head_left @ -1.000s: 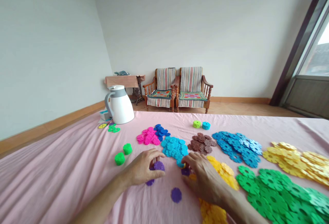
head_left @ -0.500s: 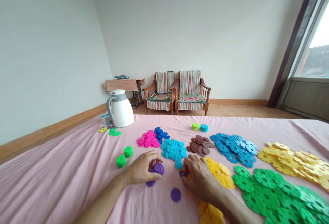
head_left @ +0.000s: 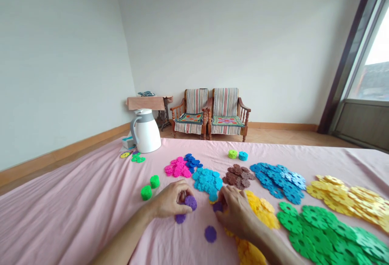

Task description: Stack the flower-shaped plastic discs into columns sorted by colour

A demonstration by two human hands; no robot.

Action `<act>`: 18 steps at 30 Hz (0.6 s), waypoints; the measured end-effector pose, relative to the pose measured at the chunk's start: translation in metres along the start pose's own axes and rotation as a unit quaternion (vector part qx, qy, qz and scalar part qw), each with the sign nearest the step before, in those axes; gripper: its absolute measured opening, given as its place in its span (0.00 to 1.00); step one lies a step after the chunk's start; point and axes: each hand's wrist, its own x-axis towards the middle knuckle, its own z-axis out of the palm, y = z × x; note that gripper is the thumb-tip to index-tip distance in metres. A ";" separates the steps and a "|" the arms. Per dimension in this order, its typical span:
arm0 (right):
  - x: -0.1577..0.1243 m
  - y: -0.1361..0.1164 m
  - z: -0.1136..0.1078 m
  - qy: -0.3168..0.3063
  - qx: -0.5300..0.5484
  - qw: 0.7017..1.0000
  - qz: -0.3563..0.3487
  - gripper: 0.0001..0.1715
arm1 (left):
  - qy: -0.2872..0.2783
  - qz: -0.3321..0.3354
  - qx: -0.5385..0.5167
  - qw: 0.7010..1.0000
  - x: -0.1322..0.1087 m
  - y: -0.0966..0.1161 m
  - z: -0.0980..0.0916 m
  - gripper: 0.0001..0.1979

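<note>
A small stack of purple snowflake discs (head_left: 191, 203) is gripped between the thumb and fingers of my left hand (head_left: 170, 201), just above the cloth. Below that hand a loose purple disc (head_left: 180, 219) lies partly covered. My right hand (head_left: 235, 211) has its thumb and index finger curled around the edge of another purple disc (head_left: 217, 206); its palm hides part of the orange-yellow discs (head_left: 260, 210). Between my forearms, one purple disc (head_left: 210, 234) lies flat by itself.
Loose piles of light blue (head_left: 207, 180), pink (head_left: 178, 167), brown (head_left: 238, 176), blue (head_left: 279, 180), yellow (head_left: 349, 194) and green (head_left: 325, 228) discs spread over the pink cloth (head_left: 75, 212). Two green stacks (head_left: 146, 192) stand left; a white jug (head_left: 147, 135) stands behind.
The view has tilted slightly, so everything sits a little lower. My right fingers show more of the purple disc at their tips; my left hand keeps its purple stack in nearly the same place.
</note>
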 end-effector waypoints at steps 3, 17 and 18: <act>0.000 -0.001 0.004 0.008 0.021 1.000 -0.005 0.06 | -0.002 -0.002 0.007 1.000 0.000 -0.001 0.000 0.13; 0.011 -0.003 -0.003 0.053 0.215 0.975 0.027 0.04 | -0.010 -0.051 -0.067 0.996 0.001 -0.016 -0.002 0.18; 0.012 -0.004 -0.003 0.056 0.219 0.974 0.029 0.04 | -0.012 -0.050 -0.070 0.996 0.001 -0.016 -0.002 0.17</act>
